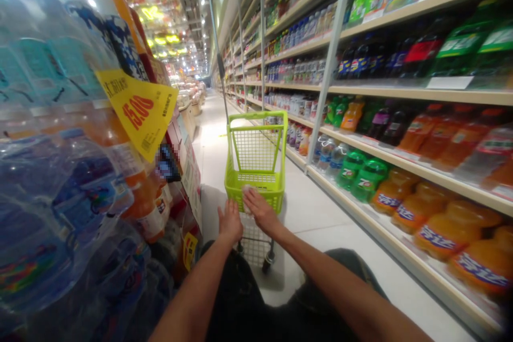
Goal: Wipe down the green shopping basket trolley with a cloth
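A lime-green shopping cart (256, 141) stands in the aisle straight ahead of me, its upper basket holding nothing I can see. My left hand (230, 220) rests on the near left rim of the basket, fingers lying together on the edge. My right hand (259, 209) lies on the near rim at its middle, fingers stretched over a small pale thing I cannot make out. Both forearms reach forward from the bottom of the view over my dark trousers.
Shelves of soft-drink bottles (441, 224) line the right side, low ones close to the cart. On the left stand stacked shrink-wrapped water and juice packs (60, 197) with a yellow price tag (140, 109). The pale tiled aisle floor (212, 133) runs far ahead.
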`<state>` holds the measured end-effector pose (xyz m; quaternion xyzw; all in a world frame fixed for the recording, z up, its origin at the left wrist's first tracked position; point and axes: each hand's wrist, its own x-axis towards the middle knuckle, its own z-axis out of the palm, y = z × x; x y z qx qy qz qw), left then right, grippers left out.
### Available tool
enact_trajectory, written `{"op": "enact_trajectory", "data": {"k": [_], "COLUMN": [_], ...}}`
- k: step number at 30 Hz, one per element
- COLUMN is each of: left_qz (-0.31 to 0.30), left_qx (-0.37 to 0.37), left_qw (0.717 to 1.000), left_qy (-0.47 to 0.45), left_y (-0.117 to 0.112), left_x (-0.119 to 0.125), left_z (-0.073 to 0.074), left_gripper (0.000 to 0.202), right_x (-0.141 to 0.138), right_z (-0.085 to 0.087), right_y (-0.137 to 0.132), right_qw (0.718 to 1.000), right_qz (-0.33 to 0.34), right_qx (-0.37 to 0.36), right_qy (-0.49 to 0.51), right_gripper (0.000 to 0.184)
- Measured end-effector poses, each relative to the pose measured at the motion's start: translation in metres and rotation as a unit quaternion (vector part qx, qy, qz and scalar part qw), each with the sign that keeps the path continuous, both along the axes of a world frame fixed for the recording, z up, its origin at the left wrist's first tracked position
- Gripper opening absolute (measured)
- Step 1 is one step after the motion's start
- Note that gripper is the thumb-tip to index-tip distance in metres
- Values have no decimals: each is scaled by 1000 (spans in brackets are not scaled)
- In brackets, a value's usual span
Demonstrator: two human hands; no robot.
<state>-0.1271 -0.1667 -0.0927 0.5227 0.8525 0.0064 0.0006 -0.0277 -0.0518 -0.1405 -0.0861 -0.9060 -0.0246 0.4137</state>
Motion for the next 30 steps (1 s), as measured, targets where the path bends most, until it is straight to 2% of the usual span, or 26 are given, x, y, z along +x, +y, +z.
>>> {"op": "enact_trajectory", "data": {"k": [2,4,10,13,16,19,21,23,26,30], "left_qz": [13,11,-20,-21,-14,23,51,63,44,0], "left_qx": [5,1,-6,-15,-8,11,14,16,15,6], "left_qw": [1000,1000,999,999,999,1000,999,998,999,1000], "left_qy": [-7,-16,-25,-37,-29,-5,-2,-1,4,14], "left_y": [-1,-3,-7,-8,-12,-18,-21,-23,-24,-23], "left_x": [-5,-7,-7,-9,-15,-26,-32,-36,-34,-26], "left_z": [3,6,6,0,-4,-5,-4,-3,-3,-8], "left_gripper": [73,74,73,71,69,67,67,67,65,63], "right_x": [-10,-15,-8,-1,-3,-21,-37,-52,-60,-51], "right_z": [10,6,-47,-62,-51,-20,-1,8,-1,-32], "right_y": [0,2,11,9,-1,-13,-17,-18,-18,-19], "right_qw": [1000,999,993,991,992,997,998,996,989,980], "right_qz": [-1,-4,-22,-32,-8,24,21,13,1,-22], "right_qx": [8,22,33,3,-17,-14,-12,-13,-19,-27], "right_qy": [-3,-31,-113,-133,-125,-76,-64,-87,-147,-194], "right_gripper": [42,42,40,36,37,39,40,39,36,34]}}
